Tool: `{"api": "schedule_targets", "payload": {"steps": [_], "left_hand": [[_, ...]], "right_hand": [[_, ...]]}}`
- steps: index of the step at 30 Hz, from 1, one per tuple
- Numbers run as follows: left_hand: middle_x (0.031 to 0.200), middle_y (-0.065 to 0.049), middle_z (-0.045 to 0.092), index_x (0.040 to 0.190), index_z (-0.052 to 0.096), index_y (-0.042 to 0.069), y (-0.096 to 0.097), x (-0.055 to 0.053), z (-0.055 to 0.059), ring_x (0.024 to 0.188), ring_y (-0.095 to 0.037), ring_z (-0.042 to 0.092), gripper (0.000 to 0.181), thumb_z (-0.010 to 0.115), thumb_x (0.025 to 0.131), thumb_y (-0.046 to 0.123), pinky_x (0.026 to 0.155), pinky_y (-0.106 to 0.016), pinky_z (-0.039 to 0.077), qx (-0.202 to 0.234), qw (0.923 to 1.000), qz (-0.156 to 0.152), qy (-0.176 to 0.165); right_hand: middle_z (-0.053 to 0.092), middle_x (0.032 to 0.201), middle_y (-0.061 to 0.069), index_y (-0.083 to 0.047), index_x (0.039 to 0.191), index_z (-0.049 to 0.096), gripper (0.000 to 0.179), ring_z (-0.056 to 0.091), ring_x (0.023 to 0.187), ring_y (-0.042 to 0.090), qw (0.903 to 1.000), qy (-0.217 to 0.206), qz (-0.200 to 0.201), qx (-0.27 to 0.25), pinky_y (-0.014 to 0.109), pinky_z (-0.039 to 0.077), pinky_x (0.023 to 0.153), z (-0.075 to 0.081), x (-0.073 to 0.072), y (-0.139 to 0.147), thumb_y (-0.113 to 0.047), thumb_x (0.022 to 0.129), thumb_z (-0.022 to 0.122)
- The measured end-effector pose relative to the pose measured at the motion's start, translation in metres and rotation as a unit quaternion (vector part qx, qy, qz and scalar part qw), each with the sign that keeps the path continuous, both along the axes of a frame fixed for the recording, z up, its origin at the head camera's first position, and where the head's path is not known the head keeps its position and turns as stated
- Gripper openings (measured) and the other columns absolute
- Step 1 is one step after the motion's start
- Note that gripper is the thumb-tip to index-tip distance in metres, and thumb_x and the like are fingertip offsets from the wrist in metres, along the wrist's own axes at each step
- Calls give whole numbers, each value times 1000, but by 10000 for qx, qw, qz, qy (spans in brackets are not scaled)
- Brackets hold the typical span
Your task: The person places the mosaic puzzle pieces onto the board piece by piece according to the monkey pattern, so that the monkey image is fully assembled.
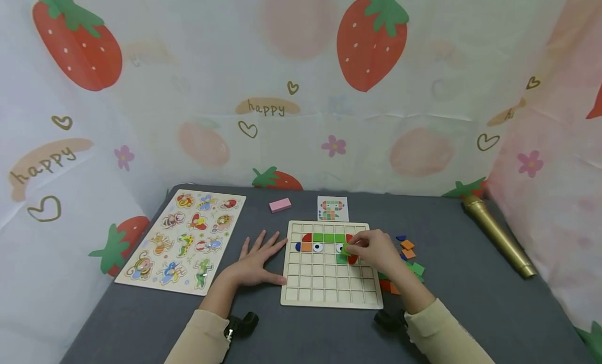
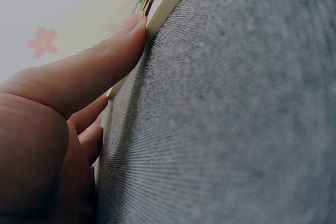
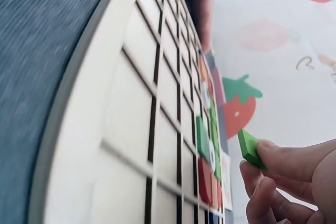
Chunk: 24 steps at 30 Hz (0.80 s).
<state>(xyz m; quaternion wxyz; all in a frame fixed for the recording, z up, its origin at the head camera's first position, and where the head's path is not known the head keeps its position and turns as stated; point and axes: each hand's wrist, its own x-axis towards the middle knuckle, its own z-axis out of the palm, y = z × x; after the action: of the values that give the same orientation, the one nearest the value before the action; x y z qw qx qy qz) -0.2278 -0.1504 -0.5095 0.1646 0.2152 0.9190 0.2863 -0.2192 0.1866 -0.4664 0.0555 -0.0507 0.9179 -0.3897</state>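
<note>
A pale wooden grid board lies on the dark table, its upper rows partly filled with red, green, orange and blue tiles and two eye tiles. Between thumb and fingers, my right hand pinches a green tile above the board's right side. A darker green tile sits in the grid below the right eye tile. My left hand spreads flat on the table at the board's left, thumb touching the edge and fingertips near the upper left side.
Loose orange, green and blue tiles lie right of the board, partly behind my right forearm. A small pattern card and a pink block are beyond it. An insect puzzle board lies left; a gold microphone-like cylinder lies far right.
</note>
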Motion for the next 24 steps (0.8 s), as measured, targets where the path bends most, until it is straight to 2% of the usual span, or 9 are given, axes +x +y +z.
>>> {"api": "schedule_targets", "payload": {"steps": [7, 17, 24], "left_hand": [[171, 0, 10, 162, 26, 31, 0, -1, -3, 157, -30, -13, 103, 78, 78, 61, 120, -60, -17, -48, 10000, -10, 21], [171, 0, 11, 161, 26, 31, 0, -2, -2, 157, -31, -12, 103, 78, 78, 61, 120, -60, -18, -79, 10000, 12, 15], [171, -1, 11, 162, 25, 30, -1, -2, -1, 157, -32, -11, 104, 78, 78, 60, 120, -60, -17, -97, 9999, -26, 52]], "right_hand": [[74, 89, -4, -18, 97, 79, 10, 64, 79, 12, 9998, 44, 65, 161, 31, 53, 66, -3, -4, -18, -26, 94, 73], [71, 90, -4, -19, 96, 79, 8, 63, 82, 15, 9996, -57, 247, -91, 33, 53, 68, -8, -9, -36, -24, 94, 73], [70, 84, -4, -17, 92, 77, 6, 62, 73, 13, 9993, -116, 323, -136, 31, 51, 63, -14, -12, -48, -22, 93, 75]]}}
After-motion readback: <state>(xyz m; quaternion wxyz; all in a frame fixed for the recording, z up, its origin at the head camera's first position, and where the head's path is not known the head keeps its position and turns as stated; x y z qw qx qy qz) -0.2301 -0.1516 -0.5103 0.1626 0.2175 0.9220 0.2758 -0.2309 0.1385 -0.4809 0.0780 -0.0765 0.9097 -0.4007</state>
